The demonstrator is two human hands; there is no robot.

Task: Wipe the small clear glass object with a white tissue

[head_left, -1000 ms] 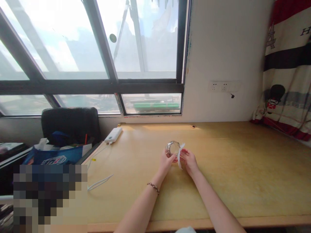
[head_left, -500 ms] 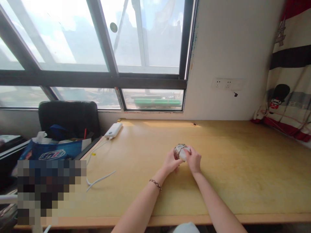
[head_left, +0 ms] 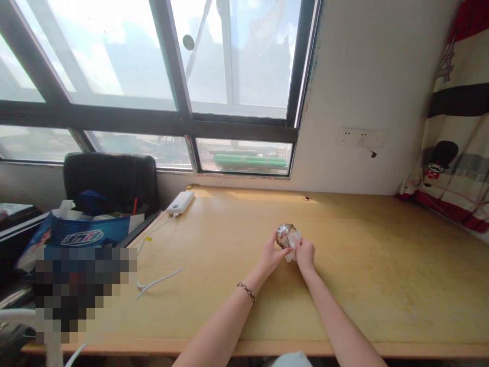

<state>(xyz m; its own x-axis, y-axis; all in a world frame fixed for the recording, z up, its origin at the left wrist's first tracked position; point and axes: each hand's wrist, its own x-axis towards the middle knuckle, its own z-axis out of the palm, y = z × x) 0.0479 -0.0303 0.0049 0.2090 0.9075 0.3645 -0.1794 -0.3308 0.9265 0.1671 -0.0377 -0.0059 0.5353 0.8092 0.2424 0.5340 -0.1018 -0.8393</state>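
My left hand (head_left: 272, 256) is closed around the left side of a small, rounded, shiny object (head_left: 284, 235), silvery with brown edging; its exact kind is too small to make out. My right hand (head_left: 306, 255) pinches a white tissue (head_left: 291, 255) against the near right side of that object. Part of the tissue hangs below the fingers. Both hands are held together above the middle of the yellowish wooden table (head_left: 214, 306). My fingers and the tissue hide much of the object's lower side.
A white power bank (head_left: 180, 203) with a white cable (head_left: 160, 281) lies at the table's left side. Left of the table are a black chair (head_left: 110, 176) and a blue bag (head_left: 82, 232). A window and a wall with sockets (head_left: 355, 136) stand behind; a curtain (head_left: 446, 153) hangs right.
My right hand has shifted slightly down and left with the tissue, which now hangs lower. More of the shiny object shows. The whole view has tilted a little.
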